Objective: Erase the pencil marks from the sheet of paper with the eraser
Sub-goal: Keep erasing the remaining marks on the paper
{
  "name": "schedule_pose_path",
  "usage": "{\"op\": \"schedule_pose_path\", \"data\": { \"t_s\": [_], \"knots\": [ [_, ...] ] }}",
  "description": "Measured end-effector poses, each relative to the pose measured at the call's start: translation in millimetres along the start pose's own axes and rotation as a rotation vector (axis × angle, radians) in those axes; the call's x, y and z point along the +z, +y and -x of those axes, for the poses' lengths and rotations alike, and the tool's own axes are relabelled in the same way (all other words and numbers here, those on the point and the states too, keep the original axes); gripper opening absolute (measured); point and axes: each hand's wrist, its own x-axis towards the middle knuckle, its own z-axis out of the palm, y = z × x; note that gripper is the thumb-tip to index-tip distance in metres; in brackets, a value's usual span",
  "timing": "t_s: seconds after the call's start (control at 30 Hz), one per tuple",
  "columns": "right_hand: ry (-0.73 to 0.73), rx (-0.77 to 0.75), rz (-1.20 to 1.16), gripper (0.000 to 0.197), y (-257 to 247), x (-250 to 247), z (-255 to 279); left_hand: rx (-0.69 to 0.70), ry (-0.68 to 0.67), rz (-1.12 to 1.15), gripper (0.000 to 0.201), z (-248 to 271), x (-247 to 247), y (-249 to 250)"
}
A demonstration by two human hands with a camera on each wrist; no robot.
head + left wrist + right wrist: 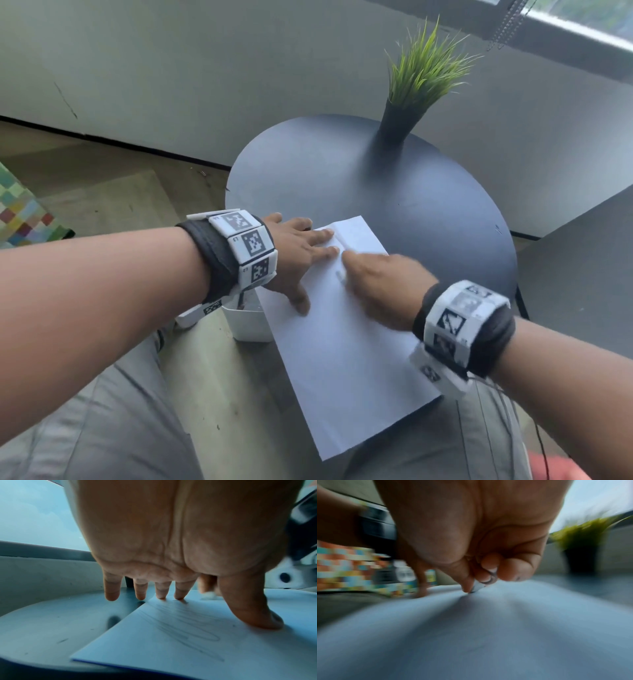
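We see one white sheet of paper [346, 359] lying on the round dark table [308, 164], its near end overhanging the edge, with looping grey pencil marks [187, 627] between our hands. Our left hand [301, 253] presses it flat, fingers spread and straight. Our right hand [380, 287] pinches one small pale eraser [476, 587] against the sheet; blur hides most of it. One potted plant [416, 85] stands at the far side.

Sheet of paper [346, 359] on the near part of the worktop [308, 171], overhanging its near edge. Potted plant [404, 113] at the far side; small box [248, 323] just left of the sheet.
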Motion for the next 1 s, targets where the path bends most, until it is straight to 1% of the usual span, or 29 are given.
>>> {"op": "schedule_pose_path", "data": {
  "t_s": [0.03, 0.07, 0.1, 0.17, 0.23, 0.37, 0.43, 0.5, 0.6, 0.7, 0.77, 0.83, 0.9, 0.97, 1.0],
  "knots": [
    [-0.018, -0.075, 0.002, 0.013, -12.5, 3.7, 6.5, 0.000, -0.006, 0.000, 0.110, 0.6, -0.1, -1.0],
    [-0.043, -0.112, -0.012, 0.014, -20.0, 4.5, 11.0, -0.001, -0.010, 0.008, 0.110, 1.0, -0.2, -1.8],
    [-0.054, -0.087, -0.030, 0.019, -19.6, 1.2, 11.6, -0.004, -0.012, 0.024, 0.110, 1.0, -0.2, -2.1],
    [-0.049, 0.065, -0.068, 0.028, -0.5, -3.4, 2.8, -0.016, -0.001, 0.058, 0.108, 1.8, 1.1, -2.0],
    [-0.037, 0.156, -0.078, 0.033, 20.1, -6.1, -1.5, -0.049, 0.026, 0.107, 0.105, 6.8, 5.9, -6.2],
    [-0.015, 0.235, -0.099, 0.031, 40.1, -4.5, 2.4, -0.177, 0.110, 0.210, 0.099, 24.0, 25.8, -26.6],
    [-0.014, 0.271, -0.115, 0.030, 39.9, -7.5, 1.4, -0.206, 0.130, 0.238, 0.098, 29.9, 33.5, -31.6],
    [0.004, 0.264, -0.126, 0.028, 29.9, -9.1, -1.9, -0.216, 0.138, 0.264, 0.098, 32.1, 36.4, -30.7],
    [0.039, 0.187, -0.181, 0.026, 7.3, -9.3, -10.6, -0.236, 0.146, 0.293, 0.101, 31.6, 36.2, -25.5],
    [0.081, 0.176, -0.440, 0.021, -3.6, -10.4, -26.2, -0.252, 0.179, 0.311, 0.106, 27.8, 35.4, -14.7],
    [0.092, 0.220, -0.609, 0.012, -2.9, -10.7, -37.0, -0.248, 0.201, 0.329, 0.111, 24.5, 36.1, -4.9],
    [0.084, 0.257, -0.701, 0.009, -0.3, -9.8, -42.1, -0.252, 0.197, 0.334, 0.116, 22.0, 39.9, 3.0],
    [0.049, 0.247, -0.677, 0.012, 1.8, -8.1, -43.7, -0.253, 0.192, 0.335, 0.119, 21.3, 44.4, 6.2],
    [0.017, 0.209, -0.571, 0.015, 4.2, -7.0, -45.7, -0.243, 0.176, 0.336, 0.120, 21.9, 45.4, 6.2],
    [0.029, 0.203, -0.518, 0.016, 5.6, -6.8, -47.6, -0.237, 0.163, 0.337, 0.120, 22.3, 44.5, 6.1]
  ]
}}
